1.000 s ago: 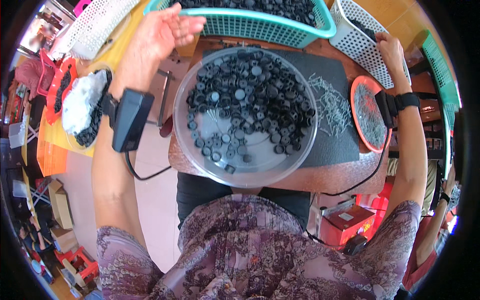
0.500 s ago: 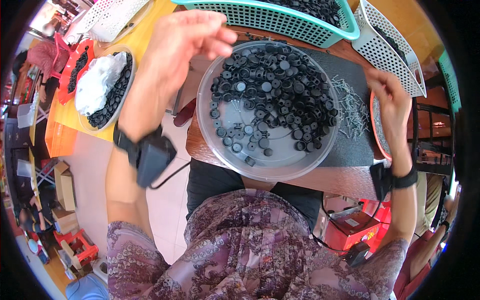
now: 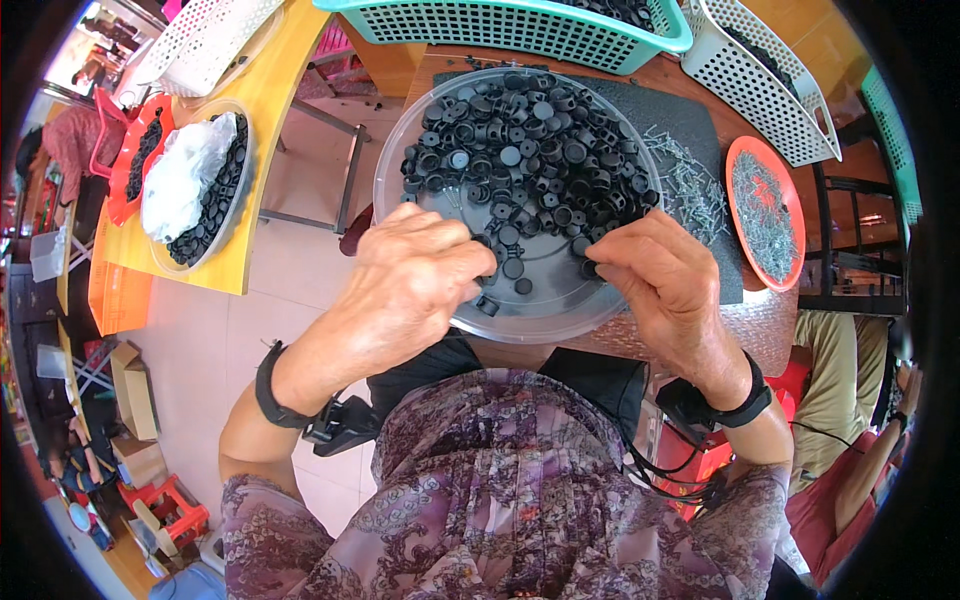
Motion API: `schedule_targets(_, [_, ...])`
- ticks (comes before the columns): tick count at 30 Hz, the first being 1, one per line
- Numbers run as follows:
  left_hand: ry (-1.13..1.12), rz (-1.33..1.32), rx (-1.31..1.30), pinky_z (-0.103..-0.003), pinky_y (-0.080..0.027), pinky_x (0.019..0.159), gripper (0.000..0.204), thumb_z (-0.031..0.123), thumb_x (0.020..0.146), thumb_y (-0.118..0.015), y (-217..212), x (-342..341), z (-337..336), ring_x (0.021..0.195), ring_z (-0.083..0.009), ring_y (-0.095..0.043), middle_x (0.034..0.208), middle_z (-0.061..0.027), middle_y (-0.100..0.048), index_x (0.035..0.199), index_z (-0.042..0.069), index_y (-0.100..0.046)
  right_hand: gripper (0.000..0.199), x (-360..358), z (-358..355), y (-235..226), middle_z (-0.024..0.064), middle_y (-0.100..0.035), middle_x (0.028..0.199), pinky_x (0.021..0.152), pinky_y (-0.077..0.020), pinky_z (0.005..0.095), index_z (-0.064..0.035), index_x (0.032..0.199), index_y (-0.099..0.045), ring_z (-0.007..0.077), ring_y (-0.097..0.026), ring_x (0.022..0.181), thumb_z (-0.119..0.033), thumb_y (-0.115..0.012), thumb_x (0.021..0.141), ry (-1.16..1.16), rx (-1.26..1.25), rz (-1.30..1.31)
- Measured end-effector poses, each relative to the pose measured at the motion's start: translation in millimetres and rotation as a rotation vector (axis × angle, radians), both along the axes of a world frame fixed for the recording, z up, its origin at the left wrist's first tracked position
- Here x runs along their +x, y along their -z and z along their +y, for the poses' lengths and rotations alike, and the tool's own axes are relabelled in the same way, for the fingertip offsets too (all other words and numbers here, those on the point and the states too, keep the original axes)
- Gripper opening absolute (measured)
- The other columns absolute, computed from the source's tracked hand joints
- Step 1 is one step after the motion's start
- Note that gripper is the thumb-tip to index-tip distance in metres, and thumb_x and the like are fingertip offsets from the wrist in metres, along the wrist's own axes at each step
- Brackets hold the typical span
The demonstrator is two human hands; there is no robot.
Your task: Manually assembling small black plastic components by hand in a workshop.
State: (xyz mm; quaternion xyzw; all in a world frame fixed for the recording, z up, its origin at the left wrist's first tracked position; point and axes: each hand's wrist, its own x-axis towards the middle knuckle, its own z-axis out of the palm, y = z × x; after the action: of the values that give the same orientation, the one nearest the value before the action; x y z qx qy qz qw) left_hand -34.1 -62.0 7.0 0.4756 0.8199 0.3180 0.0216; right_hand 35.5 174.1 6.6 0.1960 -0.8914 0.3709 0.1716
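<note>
Hands over a round clear tray [image 3: 430, 150] of small black caps [image 3: 530, 150]. The left hand [image 3: 415, 275] rested on the near rim of the tray, fingers curled narrowly together toward the right hand; whether a cap lay pinched between them could not be told. The right hand [image 3: 665, 275] lay just beside it at the tray's near right edge, fingertips bent down among the loose caps, its grip likewise hidden. Most caps were heaped beyond both hands, with a few single ones between the fingertips. Beyond the right hand lay a scatter of small metal pins [image 3: 690, 185] on a dark mat [image 3: 690, 120], and farther right an orange dish [image 3: 765, 205] of the same pins. Beyond the tray stood a teal basket [image 3: 520, 30] and a white basket [image 3: 770, 90]. Well to the left of the left hand, a yellow desk [image 3: 255, 110] bore another tray with a white bag [image 3: 185, 170].
</note>
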Motion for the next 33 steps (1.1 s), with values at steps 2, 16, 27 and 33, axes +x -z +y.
schedule_targets(2, [-0.003, 0.066, -0.113, -0.036, -0.039, 0.066, 0.016, 0.003, 0.061, -0.069, 8.1, -0.4, 6.0, 0.067, -0.0249, -0.053, 0.069, -0.0077, -0.055, 0.074, 0.003, -0.059, 0.018, 3.8, -0.5, 0.7, 0.0119, -0.060, 0.076, 0.058, -0.0439, 0.0340, 0.0012, 0.082, -0.061, 0.0278, -0.054, 0.067, 0.008, -0.066, 0.066, 0.023, -0.022, -0.015])
schedule_targets(16, [-0.047, 0.188, 0.062, -0.035, -0.039, 0.059, 0.025, -0.001, 0.056, -0.071, 1.0, 11.1, 22.4, 0.061, -0.0254, -0.053, 0.068, -0.0079, -0.055, 0.077, 0.003, -0.057, 0.017, 18.1, -28.8, 14.4, 0.0115, -0.059, 0.074, 0.058, -0.0437, 0.0328, 0.0010, 0.085, -0.061, 0.0258, -0.056, 0.067, 0.007, -0.065, 0.069, 0.080, -0.260, -0.065])
schedule_targets(27, [-0.176, -0.371, 0.321, -0.026, -0.045, 0.058, 0.027, -0.006, 0.064, -0.069, -1.9, 28.6, 25.1, 0.064, -0.0154, -0.057, 0.073, -0.0056, -0.055, 0.088, 0.001, -0.059, 0.011, 15.8, -50.5, 7.6, 0.0004, -0.059, 0.078, 0.061, -0.0453, 0.0197, -0.0001, 0.088, -0.058, 0.0041, -0.054, 0.070, 0.002, -0.064, 0.079, 0.149, -0.894, -0.569])
schedule_targets(33, [-0.165, -0.795, 0.596, -0.021, -0.047, 0.067, 0.024, -0.004, 0.072, -0.071, 12.2, 26.5, 21.0, 0.073, -0.0075, -0.057, 0.083, -0.0019, -0.061, 0.094, -0.001, -0.063, 0.011, 13.4, -51.0, 0.4, 0.0009, -0.060, 0.079, 0.062, -0.0455, 0.0191, -0.0002, 0.088, -0.059, 0.0041, -0.054, 0.069, 0.002, -0.065, 0.079, 0.135, -0.977, -0.573])
